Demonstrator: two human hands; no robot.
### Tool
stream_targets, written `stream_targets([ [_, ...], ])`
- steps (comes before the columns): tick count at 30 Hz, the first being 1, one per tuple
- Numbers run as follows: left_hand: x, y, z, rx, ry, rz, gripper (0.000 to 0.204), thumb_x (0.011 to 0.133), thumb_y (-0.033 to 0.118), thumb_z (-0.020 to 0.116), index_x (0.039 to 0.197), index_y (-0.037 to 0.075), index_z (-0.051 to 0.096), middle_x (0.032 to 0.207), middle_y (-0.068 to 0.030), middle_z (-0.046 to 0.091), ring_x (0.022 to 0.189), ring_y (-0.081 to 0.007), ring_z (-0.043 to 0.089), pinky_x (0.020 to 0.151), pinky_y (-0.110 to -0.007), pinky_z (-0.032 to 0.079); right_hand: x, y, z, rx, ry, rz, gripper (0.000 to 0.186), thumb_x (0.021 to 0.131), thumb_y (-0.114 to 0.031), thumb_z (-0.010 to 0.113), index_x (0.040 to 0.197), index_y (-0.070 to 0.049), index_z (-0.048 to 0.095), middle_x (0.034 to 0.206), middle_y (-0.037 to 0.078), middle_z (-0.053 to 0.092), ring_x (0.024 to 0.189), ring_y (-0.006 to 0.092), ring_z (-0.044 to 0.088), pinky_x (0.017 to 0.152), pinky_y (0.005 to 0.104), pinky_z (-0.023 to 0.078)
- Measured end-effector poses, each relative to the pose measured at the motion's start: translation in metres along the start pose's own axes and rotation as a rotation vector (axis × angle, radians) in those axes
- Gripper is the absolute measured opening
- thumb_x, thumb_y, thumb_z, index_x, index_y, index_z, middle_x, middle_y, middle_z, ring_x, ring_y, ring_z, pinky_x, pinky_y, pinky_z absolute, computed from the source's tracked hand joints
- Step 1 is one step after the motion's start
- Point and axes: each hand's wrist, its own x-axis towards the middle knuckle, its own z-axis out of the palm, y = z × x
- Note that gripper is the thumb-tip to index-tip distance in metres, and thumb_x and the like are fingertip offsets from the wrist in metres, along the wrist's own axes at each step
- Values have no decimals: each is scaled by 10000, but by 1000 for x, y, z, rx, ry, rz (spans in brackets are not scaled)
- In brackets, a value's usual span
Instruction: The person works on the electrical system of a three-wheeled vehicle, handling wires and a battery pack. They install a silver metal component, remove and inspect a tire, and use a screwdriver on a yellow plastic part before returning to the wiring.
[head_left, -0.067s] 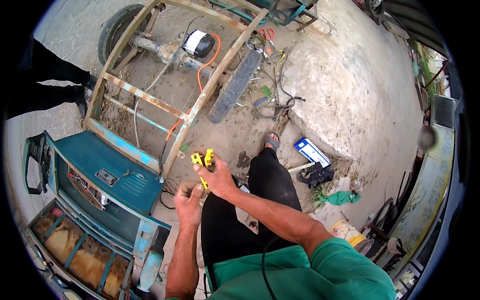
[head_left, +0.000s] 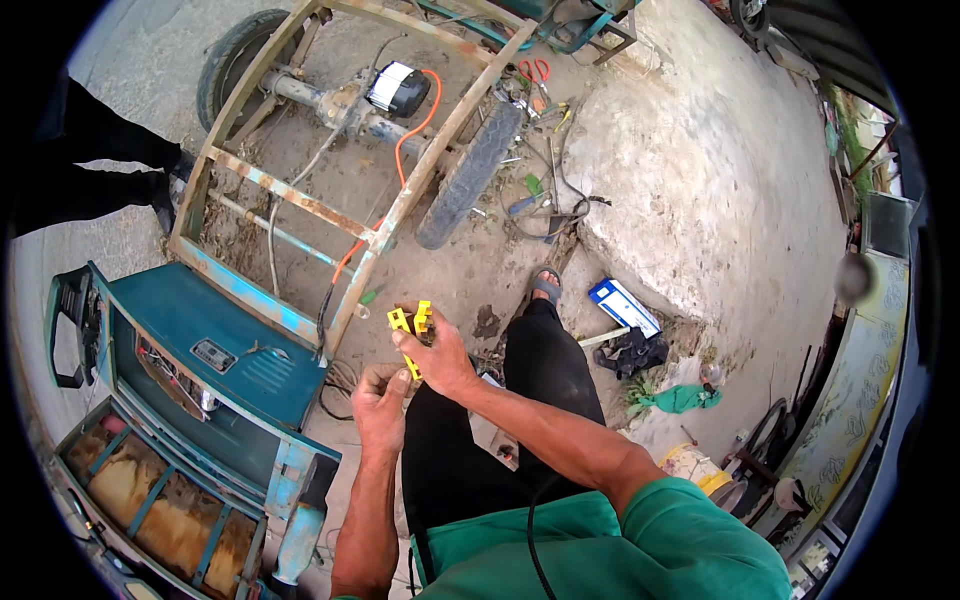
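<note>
One bucket (head_left: 690,463), one box (head_left: 624,305) right, contents unseen; right hand (head_left: 441,360) grips yellow plastic (head_left: 423,321); left hand (head_left: 380,406) touching, grip unclear.

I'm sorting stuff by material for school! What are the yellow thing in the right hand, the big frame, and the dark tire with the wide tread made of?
Yellow thing: probably plastic; bright, even color.
Big frame: likely painted steel; brown rust and worn blue paint show.
Dark tire: looks like dull, dusty rubber, with a patterned tread.
</note>
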Motion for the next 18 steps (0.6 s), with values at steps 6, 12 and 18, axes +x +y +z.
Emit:
stream_targets([
  [6, 21, -39, 8, 50, -9, -110, 119, 933, 125, 656, 970, 13, 653, 848, -33, 656, 710, -92, 562, 670, -239, 473, 24, 54, -39, 39, -87, 79, 485, 868, -299, 685, 1257, -34, 566, 937, 104, 659, 842, 178, 636, 766, 332, 516],
  [12, 45, -86, 29, 79, 24, -240, 168, 945, 186, 644, 973, 20, 653, 853, -38, 659, 709, -95, 558, 680, -245, 466, 54, 102, -83, 116, -122, 147, 479, 876, -288, 700, 1257, -29, 569, 951, 68, 664, 806, 132, 634, 723, 302, 526],
  [18, 52, -113, 79, 145, -12, -352, 186, 949, 192, 638, 1015, 18, 643, 861, -38, 651, 721, -101, 560, 689, -255, 470, 63, 98, -146, 109, -168, 303, 516, 866, -324, 721, 1264, -35, 564, 934, 63, 665, 773, 115, 626, 684, 291, 524],
])
